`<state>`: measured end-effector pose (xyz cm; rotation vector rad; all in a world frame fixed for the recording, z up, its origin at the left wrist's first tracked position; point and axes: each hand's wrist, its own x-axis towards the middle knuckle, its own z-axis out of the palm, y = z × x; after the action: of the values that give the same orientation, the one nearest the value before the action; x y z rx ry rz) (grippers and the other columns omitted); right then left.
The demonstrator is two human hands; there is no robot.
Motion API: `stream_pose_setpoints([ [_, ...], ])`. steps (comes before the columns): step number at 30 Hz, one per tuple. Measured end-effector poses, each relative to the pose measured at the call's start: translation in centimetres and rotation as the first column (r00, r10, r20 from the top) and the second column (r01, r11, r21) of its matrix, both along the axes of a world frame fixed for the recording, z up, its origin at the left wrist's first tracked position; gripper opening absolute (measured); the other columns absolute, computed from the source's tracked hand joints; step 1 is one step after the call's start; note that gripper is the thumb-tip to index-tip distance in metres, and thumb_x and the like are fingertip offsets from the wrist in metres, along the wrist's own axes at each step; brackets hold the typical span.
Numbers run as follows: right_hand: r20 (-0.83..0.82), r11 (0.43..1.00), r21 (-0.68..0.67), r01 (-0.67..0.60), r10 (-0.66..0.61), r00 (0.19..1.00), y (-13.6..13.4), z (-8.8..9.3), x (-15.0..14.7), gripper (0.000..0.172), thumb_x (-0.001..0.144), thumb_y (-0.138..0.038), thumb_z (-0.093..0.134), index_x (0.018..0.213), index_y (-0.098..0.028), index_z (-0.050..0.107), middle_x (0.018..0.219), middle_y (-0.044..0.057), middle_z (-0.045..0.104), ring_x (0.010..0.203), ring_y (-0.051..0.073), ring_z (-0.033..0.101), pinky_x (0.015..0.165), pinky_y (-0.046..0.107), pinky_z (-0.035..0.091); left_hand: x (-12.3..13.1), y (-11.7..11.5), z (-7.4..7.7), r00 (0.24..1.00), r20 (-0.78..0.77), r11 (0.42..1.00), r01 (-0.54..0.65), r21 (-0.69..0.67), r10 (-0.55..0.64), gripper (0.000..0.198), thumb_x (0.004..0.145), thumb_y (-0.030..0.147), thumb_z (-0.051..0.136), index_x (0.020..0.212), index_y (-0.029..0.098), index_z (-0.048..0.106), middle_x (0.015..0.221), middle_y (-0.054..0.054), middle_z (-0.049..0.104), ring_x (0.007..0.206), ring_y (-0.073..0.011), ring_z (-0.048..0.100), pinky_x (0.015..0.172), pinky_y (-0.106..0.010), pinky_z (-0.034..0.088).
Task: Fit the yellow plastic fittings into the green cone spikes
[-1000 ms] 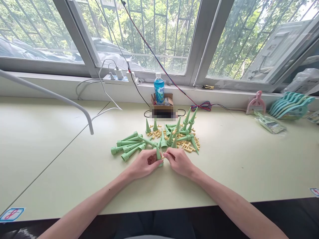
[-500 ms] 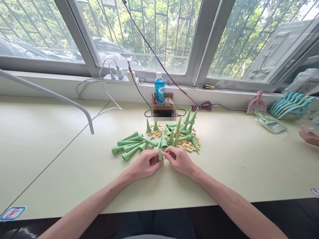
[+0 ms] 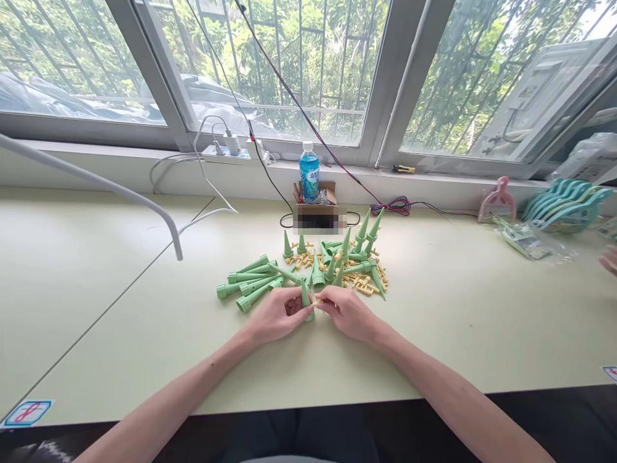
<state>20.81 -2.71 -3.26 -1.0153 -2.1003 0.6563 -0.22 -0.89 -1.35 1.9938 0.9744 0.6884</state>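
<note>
My left hand point(image 3: 279, 315) grips a green cone point(image 3: 305, 294), held upright with its wide end low. Close on its right, my right hand point(image 3: 348, 310) pinches a small yellow piece point(image 3: 317, 302) against the cone's side. Past my hands lie many small yellow fittings point(image 3: 369, 283), mixed with green cones, some upright and some on their sides. Several green cones point(image 3: 250, 285) rest flat in a group beyond my left hand.
A blue bottle point(image 3: 309, 172) stands in a small carton point(image 3: 328, 193) at the back. Cables coil beside it. A pink dustpan point(image 3: 498, 200) and turquoise hangers point(image 3: 563, 204) are at the right. Another person's hand point(image 3: 610, 259) shows at the right edge.
The cone in my left hand now shows more of its length and base, and has shifted slightly left. The other person's hand has moved right, mostly out of view.
</note>
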Motion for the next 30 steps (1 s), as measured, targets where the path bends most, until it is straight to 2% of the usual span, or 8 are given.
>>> stream_pose_setpoints([
  [6, 0.115, 1.000, 0.018, -0.019, 0.017, 0.993, 0.0, -0.2, 0.1, 0.019, 0.101, -0.015, 0.046, 0.087, -0.017, 0.058, 0.082, 0.005, 0.063, 0.072, 0.017, 0.056, 0.064, 0.026, 0.040, 0.0, 0.0, -0.2, 0.998, -0.059, 0.990, 0.022, 0.136, -0.014, 0.019, 0.088, 0.028, 0.062, 0.076, 0.014, 0.065, 0.056, 0.005, 0.040, 0.051, -0.0088, 0.034, 0.047, -0.021, 0.028],
  [11, 0.177, 0.999, 0.041, -0.032, 0.024, 0.984, 0.1, -0.3, 0.1, 0.023, 0.103, -0.018, 0.041, 0.084, -0.018, 0.054, 0.081, 0.005, 0.062, 0.068, 0.017, 0.052, 0.063, 0.026, 0.036, -0.3, 0.2, -0.5, 0.997, -0.068, 0.978, 0.054, 0.200, -0.042, 0.015, 0.089, 0.025, 0.061, 0.080, 0.014, 0.066, 0.058, 0.006, 0.038, 0.053, -0.0092, 0.034, 0.049, -0.022, 0.030],
  [15, 0.153, 1.000, -0.001, -0.021, 0.021, 0.988, 0.1, -0.2, 0.0, 0.029, 0.103, -0.018, 0.037, 0.077, -0.019, 0.049, 0.073, 0.002, 0.056, 0.063, 0.015, 0.047, 0.061, 0.026, 0.034, -0.4, 0.3, -0.7, 0.998, -0.041, 0.967, 0.059, 0.249, -0.050, 0.012, 0.090, 0.024, 0.062, 0.086, 0.015, 0.068, 0.060, 0.005, 0.039, 0.054, -0.0094, 0.035, 0.051, -0.022, 0.031],
  [18, 0.095, 0.997, -0.075, -0.019, 0.026, 0.995, 0.0, -0.1, 0.0, 0.030, 0.104, -0.021, 0.036, 0.076, -0.019, 0.048, 0.071, 0.001, 0.055, 0.062, 0.014, 0.049, 0.061, 0.025, 0.036, -0.4, 0.3, -1.0, 0.998, -0.021, 0.961, 0.064, 0.271, -0.061, 0.012, 0.092, 0.023, 0.061, 0.090, 0.016, 0.069, 0.063, 0.004, 0.043, 0.055, -0.0090, 0.036, 0.052, -0.022, 0.031],
  [24, 0.052, 0.992, -0.122, -0.016, 0.022, 0.998, 0.0, -0.1, -0.1, 0.038, 0.106, -0.026, 0.033, 0.072, -0.019, 0.048, 0.066, -0.001, 0.054, 0.060, 0.013, 0.050, 0.063, 0.025, 0.036, -0.4, 0.3, -1.0, 0.997, -0.005, 0.961, 0.080, 0.265, -0.081, 0.014, 0.093, 0.026, 0.061, 0.091, 0.015, 0.070, 0.067, 0.002, 0.049, 0.055, -0.0087, 0.038, 0.052, -0.022, 0.033],
  [28, 0.039, 0.994, -0.109, 0.003, 0.001, 0.999, 0.0, 0.1, -0.2, 0.039, 0.107, -0.031, 0.035, 0.073, -0.019, 0.051, 0.068, 0.000, 0.056, 0.061, 0.013, 0.051, 0.062, 0.024, 0.035, -0.2, 0.2, -0.7, 0.997, 0.048, 0.983, 0.055, 0.174, -0.064, 0.017, 0.092, 0.029, 0.063, 0.090, 0.014, 0.071, 0.058, 0.005, 0.042, 0.052, -0.0084, 0.036, 0.048, -0.021, 0.030],
  [30, 0.026, 0.995, -0.097, 0.025, -0.023, 0.999, -0.1, 0.3, -0.3, 0.037, 0.107, -0.033, 0.038, 0.077, -0.018, 0.054, 0.070, 0.000, 0.057, 0.062, 0.013, 0.050, 0.061, 0.024, 0.034, -0.1, 0.2, -0.6, 0.995, 0.089, 0.994, 0.025, 0.103, -0.034, 0.021, 0.091, 0.033, 0.064, 0.089, 0.013, 0.071, 0.058, 0.004, 0.046, 0.052, -0.0085, 0.037, 0.047, -0.020, 0.030],
])
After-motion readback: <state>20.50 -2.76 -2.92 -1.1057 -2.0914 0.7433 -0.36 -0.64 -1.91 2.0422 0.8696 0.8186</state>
